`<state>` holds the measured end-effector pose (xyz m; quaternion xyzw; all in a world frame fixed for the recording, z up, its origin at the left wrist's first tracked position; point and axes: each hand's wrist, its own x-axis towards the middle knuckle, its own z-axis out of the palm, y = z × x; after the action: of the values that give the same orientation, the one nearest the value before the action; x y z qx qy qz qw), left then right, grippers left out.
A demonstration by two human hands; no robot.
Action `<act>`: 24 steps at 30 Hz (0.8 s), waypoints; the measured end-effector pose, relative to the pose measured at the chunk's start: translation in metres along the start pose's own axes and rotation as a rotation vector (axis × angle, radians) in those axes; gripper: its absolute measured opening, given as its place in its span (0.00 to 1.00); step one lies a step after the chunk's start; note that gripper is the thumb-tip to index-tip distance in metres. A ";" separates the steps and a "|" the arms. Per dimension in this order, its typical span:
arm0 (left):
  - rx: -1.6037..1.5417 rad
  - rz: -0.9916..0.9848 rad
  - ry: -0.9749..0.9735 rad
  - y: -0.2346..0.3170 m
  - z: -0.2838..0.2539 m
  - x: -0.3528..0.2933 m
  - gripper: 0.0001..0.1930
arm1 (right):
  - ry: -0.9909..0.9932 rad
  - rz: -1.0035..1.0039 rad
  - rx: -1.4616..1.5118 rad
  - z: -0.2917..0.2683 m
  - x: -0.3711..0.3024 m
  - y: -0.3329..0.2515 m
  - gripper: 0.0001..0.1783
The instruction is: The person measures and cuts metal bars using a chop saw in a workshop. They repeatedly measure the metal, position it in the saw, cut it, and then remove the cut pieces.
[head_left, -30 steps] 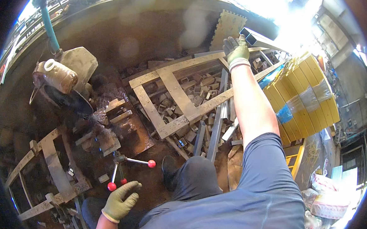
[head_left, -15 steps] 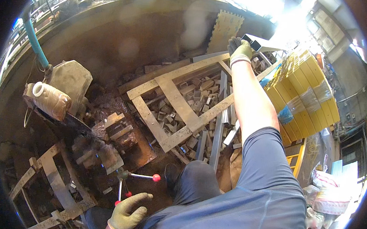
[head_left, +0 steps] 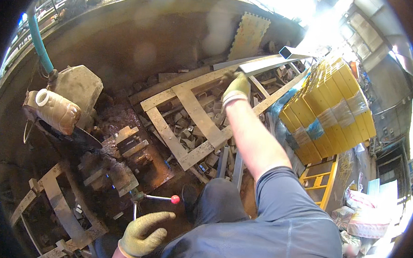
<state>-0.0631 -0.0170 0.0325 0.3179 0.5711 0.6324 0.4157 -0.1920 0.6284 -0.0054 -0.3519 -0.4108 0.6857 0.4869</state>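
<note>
My right hand, in a yellowish work glove, reaches forward over a pale metal frame. It is closed at the near end of a long silvery metal tube, which slopes away to the right across the frame's far part. The fingertips are partly hidden. Another square tube shows its open end just behind. My left hand, gloved too, is held low at the front with thumb and fingers apart, holding nothing. Close by it are the red-knobbed lever handles of a machine with a dirty metal vise.
Many short tube offcuts lie within and under the frame. A stack of yellow bars, partly wrapped in plastic, stands at the right. A plastic jug sits on the machine at the left, above a second frame. A yellow metal frame stands lower right.
My right hand has drawn back leftward and nearer, and the silvery tube has come with it over the frame. My left hand has hardly moved and stays open.
</note>
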 end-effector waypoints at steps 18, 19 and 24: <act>0.311 0.151 0.349 0.004 -0.026 -0.026 0.22 | -0.380 0.367 0.043 -0.029 -0.197 0.011 0.28; 0.307 0.121 0.376 0.006 -0.032 -0.032 0.21 | -0.398 0.381 0.118 -0.031 -0.191 0.014 0.26; 0.211 0.357 0.741 -0.014 -0.062 -0.068 0.19 | -0.459 0.665 0.299 -0.040 -0.176 0.033 0.24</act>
<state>-0.0840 -0.1057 0.0143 0.2036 0.6796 0.7040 0.0313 -0.1199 0.4623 -0.0373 -0.2291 -0.2686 0.9179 0.1811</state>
